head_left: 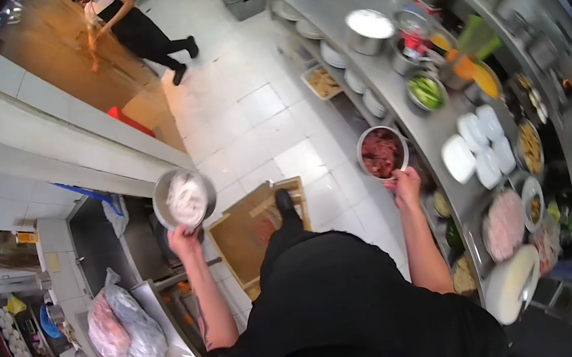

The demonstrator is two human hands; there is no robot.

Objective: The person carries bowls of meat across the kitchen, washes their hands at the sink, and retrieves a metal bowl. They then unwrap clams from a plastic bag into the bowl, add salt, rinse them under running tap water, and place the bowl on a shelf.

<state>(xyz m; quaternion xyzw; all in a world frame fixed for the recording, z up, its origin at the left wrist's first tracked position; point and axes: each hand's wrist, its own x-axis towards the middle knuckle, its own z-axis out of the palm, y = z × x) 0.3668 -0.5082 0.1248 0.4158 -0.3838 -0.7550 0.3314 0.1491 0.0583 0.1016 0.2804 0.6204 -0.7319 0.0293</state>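
Note:
My left hand (pixel 185 241) grips the near rim of a metal bowl (pixel 204 188) that holds a pale, whitish food (pixel 187 196). Out to the other side, my right hand (pixel 403 184) is closed on the rim of a second metal bowl (pixel 403 144), filled with dark red chunks of what looks like raw meat (pixel 380 151). Both bowls are held up in the air, well apart, above the floor. The fingers under each bowl are partly hidden.
A steel counter (pixel 445 191) runs along the right, carrying white containers (pixel 475 144), a bowl of green vegetables (pixel 425 91) and a pot (pixel 368 29). Flattened cardboard (pixel 244 248) lies under my foot. A person in a black apron (pixel 139 32) is at the upper left. Plastic bags (pixel 137 332) sit at left.

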